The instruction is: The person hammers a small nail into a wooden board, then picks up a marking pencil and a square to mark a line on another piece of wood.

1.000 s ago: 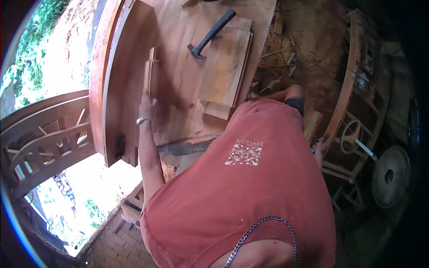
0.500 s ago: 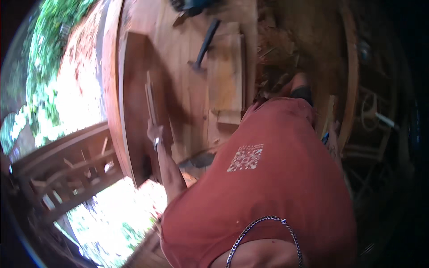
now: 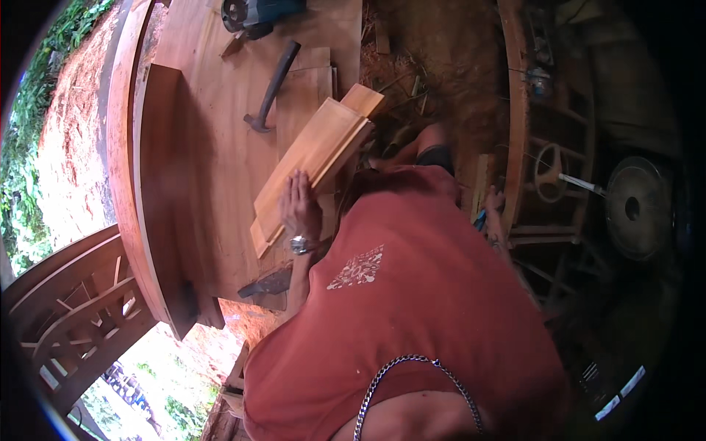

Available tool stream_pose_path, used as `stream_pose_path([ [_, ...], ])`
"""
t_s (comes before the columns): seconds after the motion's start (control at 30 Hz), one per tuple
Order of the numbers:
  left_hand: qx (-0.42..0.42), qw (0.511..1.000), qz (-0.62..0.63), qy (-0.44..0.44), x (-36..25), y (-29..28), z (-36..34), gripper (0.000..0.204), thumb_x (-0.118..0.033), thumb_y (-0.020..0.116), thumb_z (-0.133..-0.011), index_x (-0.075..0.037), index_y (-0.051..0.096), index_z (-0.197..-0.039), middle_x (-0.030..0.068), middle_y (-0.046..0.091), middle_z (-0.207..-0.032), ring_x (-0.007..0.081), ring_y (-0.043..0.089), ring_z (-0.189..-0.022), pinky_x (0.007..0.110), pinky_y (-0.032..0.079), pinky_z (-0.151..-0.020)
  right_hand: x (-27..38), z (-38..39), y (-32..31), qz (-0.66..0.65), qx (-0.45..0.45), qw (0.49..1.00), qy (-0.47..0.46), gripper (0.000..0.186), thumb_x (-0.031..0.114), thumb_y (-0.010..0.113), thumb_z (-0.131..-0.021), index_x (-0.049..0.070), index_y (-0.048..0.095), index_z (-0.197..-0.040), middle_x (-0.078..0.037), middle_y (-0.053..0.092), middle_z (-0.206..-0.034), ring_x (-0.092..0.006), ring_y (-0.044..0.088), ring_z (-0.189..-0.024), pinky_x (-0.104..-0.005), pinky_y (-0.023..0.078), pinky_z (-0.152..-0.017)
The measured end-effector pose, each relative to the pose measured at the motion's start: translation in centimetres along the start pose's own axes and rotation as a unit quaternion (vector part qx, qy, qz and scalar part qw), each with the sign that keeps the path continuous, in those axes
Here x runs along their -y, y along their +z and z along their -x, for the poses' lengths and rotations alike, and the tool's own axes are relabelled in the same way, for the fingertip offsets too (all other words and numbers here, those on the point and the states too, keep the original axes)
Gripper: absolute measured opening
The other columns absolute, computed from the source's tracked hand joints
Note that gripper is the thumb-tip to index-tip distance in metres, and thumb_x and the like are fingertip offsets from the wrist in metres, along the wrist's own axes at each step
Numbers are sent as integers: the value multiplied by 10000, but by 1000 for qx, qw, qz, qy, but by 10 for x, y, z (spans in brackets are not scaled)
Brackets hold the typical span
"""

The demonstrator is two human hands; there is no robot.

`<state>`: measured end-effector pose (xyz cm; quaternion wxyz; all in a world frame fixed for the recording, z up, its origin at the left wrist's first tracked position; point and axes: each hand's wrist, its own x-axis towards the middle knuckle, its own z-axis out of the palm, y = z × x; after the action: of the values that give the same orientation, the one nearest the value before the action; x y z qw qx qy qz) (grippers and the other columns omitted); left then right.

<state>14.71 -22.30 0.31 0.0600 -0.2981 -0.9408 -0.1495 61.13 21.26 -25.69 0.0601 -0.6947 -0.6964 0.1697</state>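
My left hand [image 3: 299,209], with a metal watch at the wrist, is on a wooden panel [image 3: 316,143]. The fingers lie along its upper face near one edge; the thumb is hidden. The panel has stepped edges and slants over flat boards [image 3: 309,82] on the bench. A narrower wooden piece [image 3: 365,99] sticks out at its far end. To the right and low, my right hand [image 3: 494,201] has its fingers curled beside a pale wooden strip [image 3: 482,176] and a small blue thing [image 3: 482,219]. What it grips is too small and dark to make out.
A hammer [image 3: 273,92] lies left of the boards on the wooden workbench [image 3: 220,147]. Beyond it stands a blue-green power tool [image 3: 265,15]. A dark flat tool [image 3: 266,284] lies at the near edge. Wood scraps cover the ground; a round fan [image 3: 634,208] stands far right.
The panel, held edge-on by my left hand at the left, has swung right and turned its broad face up over the boards. The whole view has shifted; my right hand stays by the strip.
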Motion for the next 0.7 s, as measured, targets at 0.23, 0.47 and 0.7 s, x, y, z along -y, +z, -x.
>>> stream_pose_path([
  [0.23,99,992,-70,17,-54,54,-19,632,-246,581,-913,-209,367,-1507,134,351,-1563,397,353,-1418,699,300,-1040,-11,26,6,-46,24,998,45,649,505,572,-933,-37,529,-1286,-247,620,-1029,-427,621,-870,-481,498,-793],
  [0.47,96,986,-130,-34,-56,92,-78,908,-522,701,-820,-246,246,-1556,153,218,-1612,396,190,-1484,791,200,-1005,-31,49,4,-103,28,990,91,614,512,551,-943,-24,527,-1242,-216,590,-984,-386,593,-833,-466,483,-752],
  [0.7,-11,991,124,38,13,104,-203,877,-371,762,-799,-21,341,-1484,241,306,-1552,419,249,-1452,550,217,-1169,-56,60,9,-168,18,977,133,583,519,530,-953,-10,526,-1197,-185,561,-940,-346,565,-796,-451,467,-710],
])
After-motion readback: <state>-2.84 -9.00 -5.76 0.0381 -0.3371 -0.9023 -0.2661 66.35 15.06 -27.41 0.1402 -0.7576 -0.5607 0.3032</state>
